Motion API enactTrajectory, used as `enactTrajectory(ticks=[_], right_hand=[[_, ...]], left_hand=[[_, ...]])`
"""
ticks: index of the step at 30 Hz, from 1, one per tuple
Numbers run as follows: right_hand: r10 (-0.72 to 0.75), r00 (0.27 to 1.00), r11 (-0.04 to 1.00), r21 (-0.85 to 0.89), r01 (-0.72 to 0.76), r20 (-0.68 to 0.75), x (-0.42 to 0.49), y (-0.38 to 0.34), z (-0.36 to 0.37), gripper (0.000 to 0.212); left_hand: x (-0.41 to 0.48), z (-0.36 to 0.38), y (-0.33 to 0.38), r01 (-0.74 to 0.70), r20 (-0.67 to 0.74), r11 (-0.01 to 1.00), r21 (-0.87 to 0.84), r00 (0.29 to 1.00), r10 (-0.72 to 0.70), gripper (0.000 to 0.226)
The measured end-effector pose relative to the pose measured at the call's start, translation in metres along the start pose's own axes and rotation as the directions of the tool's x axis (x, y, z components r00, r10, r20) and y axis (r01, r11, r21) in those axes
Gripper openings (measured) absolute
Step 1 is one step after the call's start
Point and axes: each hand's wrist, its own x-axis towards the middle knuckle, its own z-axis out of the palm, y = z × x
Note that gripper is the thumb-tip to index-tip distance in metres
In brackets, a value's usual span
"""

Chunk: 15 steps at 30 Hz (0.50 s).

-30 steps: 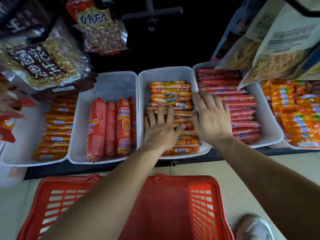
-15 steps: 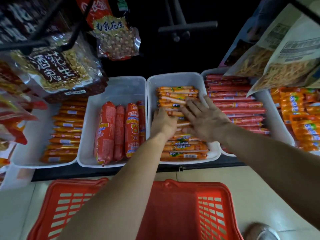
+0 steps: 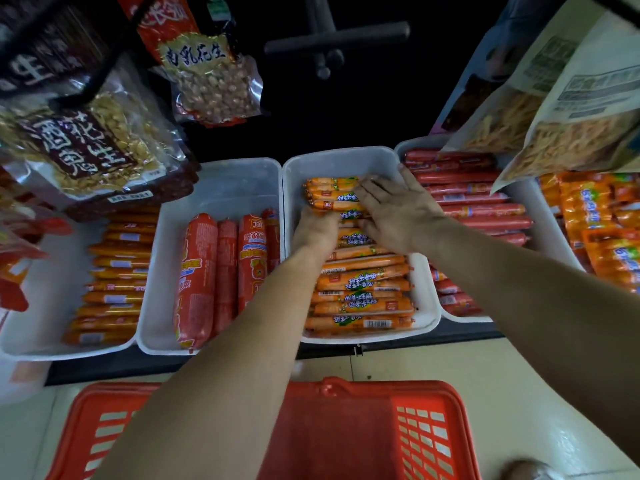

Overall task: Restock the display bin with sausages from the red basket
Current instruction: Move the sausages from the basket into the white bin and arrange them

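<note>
The bin (image 3: 341, 161) sits mid-shelf, its near part packed with orange sausages (image 3: 362, 289) lying crosswise and its far end bare. The right hand (image 3: 401, 213) lies flat on the far rows with its fingers spread. The left hand (image 3: 317, 233) is just beside it, with fingers curled down among the sausages and hidden, so a grip cannot be told. The red basket (image 3: 429, 434) stands on the floor below, under both forearms. A neighbouring bin holds thick red sausages (image 3: 197, 278). Peanut bags (image 3: 207, 81) hang above.
</note>
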Motion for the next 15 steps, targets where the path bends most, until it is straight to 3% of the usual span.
enactTrajectory(ticks=[4, 8, 12, 15], right_hand=[[0.037, 0.999, 0.999, 0.008, -0.037, -0.014, -0.003, -0.003, 0.003, 0.066], [0.09, 0.996, 0.996, -0.025, -0.09, 0.005, -0.002, -0.007, 0.004, 0.067], [0.165, 0.984, 0.984, -0.072, -0.161, 0.067, 0.01, -0.011, 0.005, 0.074], [0.137, 0.99, 0.99, -0.033, -0.135, 0.046, 0.013, -0.006, 0.005, 0.078]], left_hand=[[0.005, -0.001, 0.007, -0.017, -0.05, 1.0, -0.014, 0.999, 0.016, 0.067], [0.014, 0.004, 0.016, -0.113, -0.097, 0.994, 0.003, 0.989, 0.113, 0.061], [0.025, 0.004, 0.01, -0.146, -0.101, 0.989, 0.017, 0.984, 0.147, 0.039], [0.023, 0.003, 0.01, -0.166, -0.141, 0.986, -0.002, 0.976, 0.164, 0.036]])
